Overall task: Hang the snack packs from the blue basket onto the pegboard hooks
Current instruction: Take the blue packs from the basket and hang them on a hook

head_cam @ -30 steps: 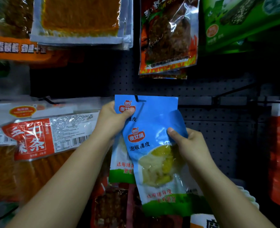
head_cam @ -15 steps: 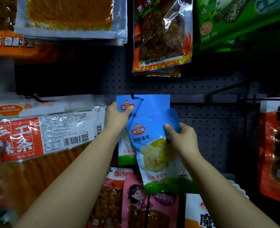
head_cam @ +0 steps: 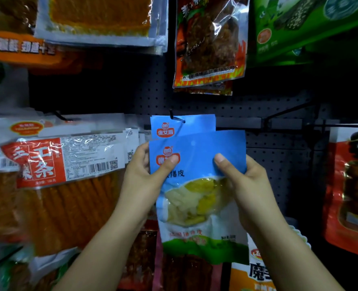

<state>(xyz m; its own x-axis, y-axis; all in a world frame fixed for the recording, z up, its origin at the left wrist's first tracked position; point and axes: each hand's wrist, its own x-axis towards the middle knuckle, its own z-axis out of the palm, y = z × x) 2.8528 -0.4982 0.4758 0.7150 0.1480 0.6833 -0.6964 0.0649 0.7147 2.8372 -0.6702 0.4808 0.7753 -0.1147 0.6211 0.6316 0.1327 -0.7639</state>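
Blue snack pack point(head_cam: 197, 185) held in front of the pegboard point(head_cam: 278, 156), just below an identical pack point(head_cam: 186, 124) already on the hook point(head_cam: 175, 117). Left hand point(head_cam: 144, 175) and right hand point(head_cam: 243, 181) each pinch a top corner, thumbs on the front face.

Place: I'm at a shop's snack display, up close.
Wall: dark pegboard point(head_cam: 278, 164) in front of me, metal hooks point(head_cam: 287, 111) sticking out.
Stock: printed snack packs hanging in rows, red-labelled strips point(head_cam: 54, 162), a flame-printed pack point(head_cam: 210, 40), green packs point(head_cam: 308, 26).
Labels: barcode point(head_cam: 99, 166) on the packaging.
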